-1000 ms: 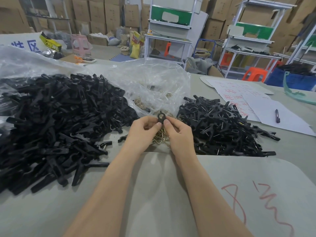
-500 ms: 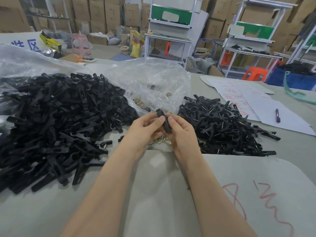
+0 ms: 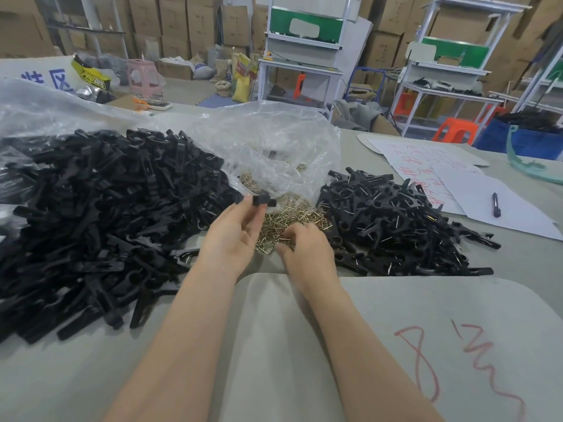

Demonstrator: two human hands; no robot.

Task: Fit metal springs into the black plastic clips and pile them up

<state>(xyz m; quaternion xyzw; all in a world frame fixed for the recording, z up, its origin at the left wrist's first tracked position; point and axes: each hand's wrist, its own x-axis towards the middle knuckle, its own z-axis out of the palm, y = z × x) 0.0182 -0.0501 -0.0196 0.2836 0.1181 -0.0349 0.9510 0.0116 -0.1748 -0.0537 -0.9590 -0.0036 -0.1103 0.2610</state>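
My left hand (image 3: 233, 236) pinches a black plastic clip (image 3: 261, 200) between thumb and fingertips, lifted above the heap of brass-coloured metal springs (image 3: 286, 219). My right hand (image 3: 307, 249) lies low on the near edge of the springs with its fingers curled into them; what they pinch is hidden. A big pile of black clip parts (image 3: 91, 220) lies at the left. A smaller pile of clips with springs fitted (image 3: 393, 220) lies at the right.
A crumpled clear plastic bag (image 3: 274, 147) stands behind the springs. White papers with red writing (image 3: 426, 169) and a pen (image 3: 496, 204) lie at the right. A grey cardboard sheet (image 3: 396, 330) covers the table in front of me. Shelving and boxes fill the background.
Both hands held the clip together before. Now my right hand has let go and dropped onto the springs, while my left hand keeps the clip raised.
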